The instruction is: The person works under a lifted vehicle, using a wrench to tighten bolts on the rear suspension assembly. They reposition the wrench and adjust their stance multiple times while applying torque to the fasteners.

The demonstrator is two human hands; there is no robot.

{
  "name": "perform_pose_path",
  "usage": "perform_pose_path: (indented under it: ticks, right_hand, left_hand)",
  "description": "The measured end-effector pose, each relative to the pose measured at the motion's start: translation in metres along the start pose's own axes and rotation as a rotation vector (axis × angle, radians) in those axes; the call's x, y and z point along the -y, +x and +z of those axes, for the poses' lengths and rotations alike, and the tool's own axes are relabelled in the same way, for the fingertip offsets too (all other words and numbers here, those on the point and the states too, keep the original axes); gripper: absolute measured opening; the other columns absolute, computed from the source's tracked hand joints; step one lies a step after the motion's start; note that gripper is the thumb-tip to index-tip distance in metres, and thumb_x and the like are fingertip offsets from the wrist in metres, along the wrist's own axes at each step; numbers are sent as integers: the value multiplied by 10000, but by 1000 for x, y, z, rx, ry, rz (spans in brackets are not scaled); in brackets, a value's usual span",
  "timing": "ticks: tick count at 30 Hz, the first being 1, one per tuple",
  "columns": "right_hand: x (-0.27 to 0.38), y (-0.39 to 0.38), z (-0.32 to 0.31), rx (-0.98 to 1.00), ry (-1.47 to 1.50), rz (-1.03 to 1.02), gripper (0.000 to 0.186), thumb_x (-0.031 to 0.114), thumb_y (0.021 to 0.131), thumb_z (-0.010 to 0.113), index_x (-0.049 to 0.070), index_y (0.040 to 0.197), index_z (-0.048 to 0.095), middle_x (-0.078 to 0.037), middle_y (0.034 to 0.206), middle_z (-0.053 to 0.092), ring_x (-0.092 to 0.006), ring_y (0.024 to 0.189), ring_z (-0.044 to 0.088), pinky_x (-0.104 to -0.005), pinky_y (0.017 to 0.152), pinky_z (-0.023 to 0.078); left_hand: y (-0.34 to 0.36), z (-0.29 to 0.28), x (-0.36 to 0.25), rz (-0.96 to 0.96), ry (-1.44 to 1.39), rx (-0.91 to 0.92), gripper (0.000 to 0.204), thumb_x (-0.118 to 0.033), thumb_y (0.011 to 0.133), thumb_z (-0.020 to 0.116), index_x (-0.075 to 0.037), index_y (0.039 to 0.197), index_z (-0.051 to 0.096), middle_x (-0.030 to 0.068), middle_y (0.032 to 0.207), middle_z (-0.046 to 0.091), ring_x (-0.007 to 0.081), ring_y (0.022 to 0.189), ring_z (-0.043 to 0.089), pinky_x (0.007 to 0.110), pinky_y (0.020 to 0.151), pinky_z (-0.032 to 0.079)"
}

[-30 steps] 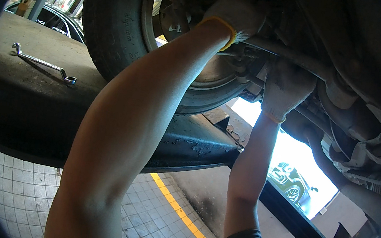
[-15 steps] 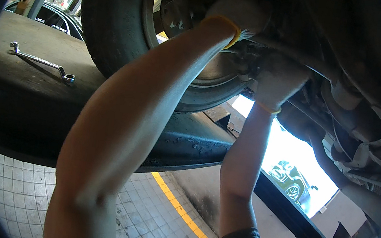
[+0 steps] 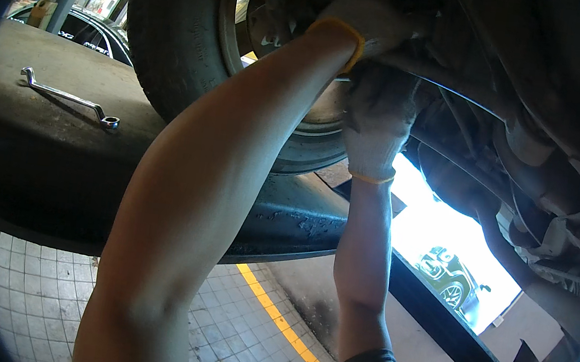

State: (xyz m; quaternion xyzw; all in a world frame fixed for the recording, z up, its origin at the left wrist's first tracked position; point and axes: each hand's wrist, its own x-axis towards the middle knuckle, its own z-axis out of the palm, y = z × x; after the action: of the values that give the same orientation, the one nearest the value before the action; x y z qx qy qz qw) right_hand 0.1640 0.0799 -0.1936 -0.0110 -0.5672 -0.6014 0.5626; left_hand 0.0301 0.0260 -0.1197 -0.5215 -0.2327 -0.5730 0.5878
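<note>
Overhead and to the right spreads a vehicle's dark underbody (image 3: 555, 83), with a black lift platform (image 3: 36, 186) lower on the left. Beside the underbody stands the tyre (image 3: 169, 43), and the shadowed parts being worked on lie just right of it, on its inner side. Across the tyre's lower edge the left arm (image 3: 198, 162) slants up and rightward, slightly bent at the elbow. The right arm (image 3: 364, 255), shorter in view, rises almost upright. Both hands wear pale knit gloves: the left hand (image 3: 367, 20) is higher, wrist angled right, while the right hand (image 3: 381, 120) is raised just below it. Shadow hides the fingers, so whether either hand grips anything cannot be told. On the platform lies a double-ended ring wrench (image 3: 68, 97), well apart from both hands.
</note>
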Motion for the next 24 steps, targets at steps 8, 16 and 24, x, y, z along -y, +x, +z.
perform_pose_path:
  ticks: [8, 16, 24]
  right_hand:
    - [-33, 3, -9, -171, 76, 22, 227, 76, 944, 680, 20, 1164, 669, -194, 1123, 691, -353, 918, 709, -392, 716, 625]
    - [-24, 1, -9, -238, 301, 234, 179, 99, 1006, 653, 0, 1155, 665, -196, 1088, 731, -349, 947, 717, -383, 762, 613]
    - [-32, 1, 6, -263, 115, 3, 219, 81, 981, 690, -12, 1178, 668, -152, 1018, 730, -277, 925, 700, -315, 890, 563]
  left_hand:
    - [6, 33, 4, -126, 472, 451, 300, -219, 1038, 588, -186, 1316, 694, 100, 1028, 774, 229, 923, 761, 375, 805, 630]
    - [8, 30, 4, -184, 399, 480, 400, -256, 1073, 523, -323, 1467, 546, 109, 1209, 729, 264, 1058, 739, 386, 887, 617]
    - [4, 26, 2, -195, 406, 310, 355, -306, 1099, 463, -316, 1437, 572, 141, 1281, 692, 287, 1093, 730, 387, 911, 619]
